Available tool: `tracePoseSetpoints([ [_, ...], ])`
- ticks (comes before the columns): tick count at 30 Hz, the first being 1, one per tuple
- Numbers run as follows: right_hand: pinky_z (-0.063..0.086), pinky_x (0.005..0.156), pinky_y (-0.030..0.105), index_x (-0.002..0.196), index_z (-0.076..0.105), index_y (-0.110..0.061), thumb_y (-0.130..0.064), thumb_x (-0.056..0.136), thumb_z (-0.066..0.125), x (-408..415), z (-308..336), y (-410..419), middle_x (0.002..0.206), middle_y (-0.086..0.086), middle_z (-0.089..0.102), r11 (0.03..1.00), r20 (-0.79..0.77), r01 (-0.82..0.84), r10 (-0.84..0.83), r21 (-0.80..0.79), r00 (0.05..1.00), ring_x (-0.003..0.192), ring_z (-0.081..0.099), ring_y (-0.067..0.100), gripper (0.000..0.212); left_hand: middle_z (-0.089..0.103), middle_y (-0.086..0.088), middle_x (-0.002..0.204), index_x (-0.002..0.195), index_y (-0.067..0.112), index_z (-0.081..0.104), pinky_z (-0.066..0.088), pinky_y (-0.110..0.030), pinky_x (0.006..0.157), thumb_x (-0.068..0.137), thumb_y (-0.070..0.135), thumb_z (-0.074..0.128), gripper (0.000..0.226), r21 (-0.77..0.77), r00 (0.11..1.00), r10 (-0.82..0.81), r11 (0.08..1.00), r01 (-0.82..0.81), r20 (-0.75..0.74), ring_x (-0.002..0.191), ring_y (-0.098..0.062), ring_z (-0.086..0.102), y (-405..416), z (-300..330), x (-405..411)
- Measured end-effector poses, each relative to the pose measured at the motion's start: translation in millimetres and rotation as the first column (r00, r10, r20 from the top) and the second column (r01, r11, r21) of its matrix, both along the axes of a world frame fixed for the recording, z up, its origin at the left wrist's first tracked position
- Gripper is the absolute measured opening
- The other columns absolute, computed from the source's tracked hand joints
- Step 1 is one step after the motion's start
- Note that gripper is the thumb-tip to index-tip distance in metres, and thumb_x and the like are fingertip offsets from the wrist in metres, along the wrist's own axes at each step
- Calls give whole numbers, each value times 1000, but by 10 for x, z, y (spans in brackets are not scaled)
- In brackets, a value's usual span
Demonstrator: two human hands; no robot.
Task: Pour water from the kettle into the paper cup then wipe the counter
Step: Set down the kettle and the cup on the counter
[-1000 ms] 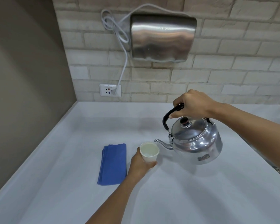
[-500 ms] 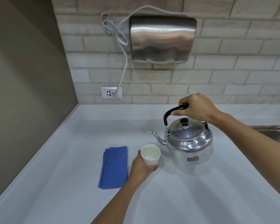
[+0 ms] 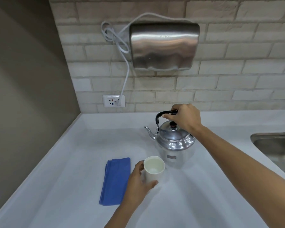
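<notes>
The right hand [image 3: 184, 117] has its grip clenched on the black handle [image 3: 161, 115] of the kettle [image 3: 174, 143], which stands upright on the white desk [image 3: 72, 162], spout pointing left. The left hand [image 3: 138, 180] grips the side of the paper cup [image 3: 154, 168], just in front of the kettle, with water inside. A folded blue cloth [image 3: 115, 180] lies flat beside the left hand. A sink [image 3: 276, 145] sits at right.

A washroom or small pantry, probably in a shared building: a steel hand dryer [image 3: 164, 46] hangs on the pale brick wall [image 3: 247, 66], its cord plugged into a socket [image 3: 113, 101] above a white desk [image 3: 72, 162] with a steel sink [image 3: 276, 148] at the right edge.
</notes>
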State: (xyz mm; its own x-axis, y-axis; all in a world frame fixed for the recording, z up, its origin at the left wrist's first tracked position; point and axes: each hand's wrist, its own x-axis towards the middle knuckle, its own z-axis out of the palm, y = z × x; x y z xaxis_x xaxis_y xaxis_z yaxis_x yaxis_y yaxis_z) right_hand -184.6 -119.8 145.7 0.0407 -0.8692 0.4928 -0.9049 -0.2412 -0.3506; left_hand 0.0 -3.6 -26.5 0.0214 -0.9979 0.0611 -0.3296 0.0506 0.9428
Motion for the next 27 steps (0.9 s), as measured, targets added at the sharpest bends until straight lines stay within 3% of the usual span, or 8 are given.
tracePoseSetpoints([
  [6,37,57,28,74,65,-17,-58,73,65,257,-164,-238,64,1,62,999,151,-9,3,36,989,67,57,22,40,52,22,119,109,38,45,33,3,84,70,16,77,56,-60,997,51,997,-48,61,110,0,50,219,-102,51],
  [11,40,58,30,74,65,-12,-52,74,67,437,-258,-376,61,1,60,990,288,-78,41,120,957,67,57,22,39,40,41,106,108,36,44,31,-2,87,72,19,76,51,-62,989,100,994,-94,110,97,5,48,403,-148,14],
  [15,42,58,29,76,66,-13,-47,75,68,511,-332,-483,63,2,60,971,388,-146,63,189,920,70,60,23,34,49,40,106,104,44,42,29,8,81,73,21,75,51,-118,981,80,991,-59,176,108,21,36,513,-233,-4],
  [17,40,57,29,77,66,-13,-45,76,68,534,-364,-524,66,4,61,963,412,-168,68,212,909,72,59,24,32,45,30,113,105,43,42,29,8,82,73,21,74,50,-129,980,77,990,-54,181,111,22,33,537,-251,-2],
  [22,35,52,26,71,63,-17,-43,76,70,578,-416,-590,65,0,57,943,457,-208,69,260,887,74,55,22,28,42,32,112,103,46,40,27,9,79,75,22,73,49,-116,981,80,991,-60,178,108,27,31,541,-244,25],
  [25,36,59,28,73,65,-14,-42,77,70,604,-468,-630,65,-1,58,931,474,-228,69,286,878,82,56,23,29,48,39,109,101,51,46,27,9,80,74,23,74,48,-111,982,84,992,-66,170,107,26,34,539,-270,43],
  [27,37,63,29,75,67,-10,-41,78,70,617,-505,-645,66,1,59,927,478,-234,69,295,876,84,56,24,31,40,49,113,105,54,45,27,9,81,73,23,74,53,-113,981,81,992,-62,176,108,24,36,540,-281,53],
])
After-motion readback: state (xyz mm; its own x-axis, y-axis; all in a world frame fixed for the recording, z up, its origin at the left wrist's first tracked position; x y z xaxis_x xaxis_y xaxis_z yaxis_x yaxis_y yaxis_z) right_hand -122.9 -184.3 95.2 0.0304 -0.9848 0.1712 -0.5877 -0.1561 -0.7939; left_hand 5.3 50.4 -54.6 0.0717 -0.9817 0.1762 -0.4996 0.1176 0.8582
